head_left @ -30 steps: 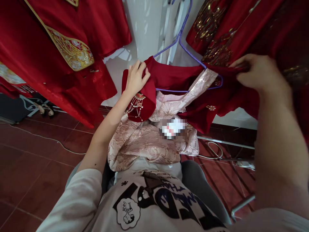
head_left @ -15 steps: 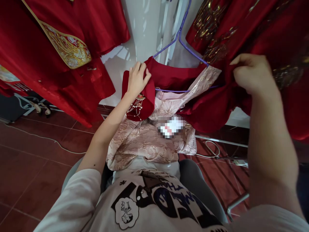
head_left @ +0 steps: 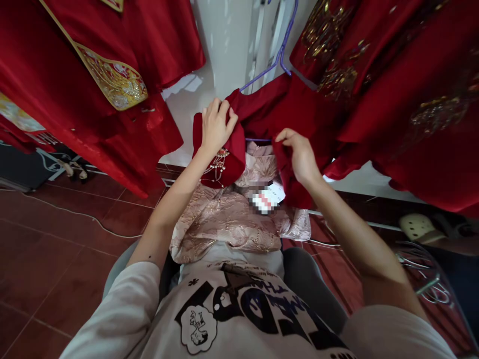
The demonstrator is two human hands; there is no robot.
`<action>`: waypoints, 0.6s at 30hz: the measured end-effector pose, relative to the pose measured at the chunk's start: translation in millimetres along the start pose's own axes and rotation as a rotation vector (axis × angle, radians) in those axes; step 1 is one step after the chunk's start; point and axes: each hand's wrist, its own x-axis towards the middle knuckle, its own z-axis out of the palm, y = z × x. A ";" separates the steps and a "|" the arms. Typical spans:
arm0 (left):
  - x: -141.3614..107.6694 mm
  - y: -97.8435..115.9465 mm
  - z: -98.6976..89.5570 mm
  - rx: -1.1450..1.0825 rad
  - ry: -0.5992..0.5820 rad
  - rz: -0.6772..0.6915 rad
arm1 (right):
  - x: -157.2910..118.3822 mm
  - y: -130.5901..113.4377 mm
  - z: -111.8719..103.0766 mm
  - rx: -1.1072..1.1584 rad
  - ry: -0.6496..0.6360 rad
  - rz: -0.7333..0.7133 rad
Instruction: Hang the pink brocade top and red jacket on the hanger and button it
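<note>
A dark red garment [head_left: 307, 109] hangs over a purple hanger [head_left: 279, 57], covering its right arm. My left hand [head_left: 218, 124] is closed on the garment's left part, just above a beaded ornament [head_left: 220, 162] with dangling strands. The edge of the red cloth's right part is pinched in my right hand [head_left: 297, 154]. Between and below the hands lies a pink brocade garment [head_left: 232, 219], spread over my lap. On it rests a phone [head_left: 267, 198] with a lit screen, partly blurred.
Red garments with gold embroidery [head_left: 112, 85] hang at the left, and more [head_left: 374, 75] at the right. A white cable [head_left: 93, 219] crosses the tiled floor. Shoes [head_left: 75, 169] stand at the far left, a pale clog [head_left: 415, 227] at the right.
My right hand has moved left and down, bringing the red cloth toward the middle over the hanger's right arm and the pink collar. My left hand stays on the cloth.
</note>
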 end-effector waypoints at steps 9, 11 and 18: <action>-14.6 27.6 -19.2 -0.089 0.015 -0.040 | 17.5 22.3 -49.0 -0.496 0.129 -0.121; -20.9 27.4 -17.2 -0.079 -0.075 -0.038 | 22.9 32.0 -49.9 -0.526 0.124 -0.134; -28.1 28.6 9.0 -0.144 -0.208 -0.055 | 54.3 54.3 -32.6 -0.472 -0.008 -0.062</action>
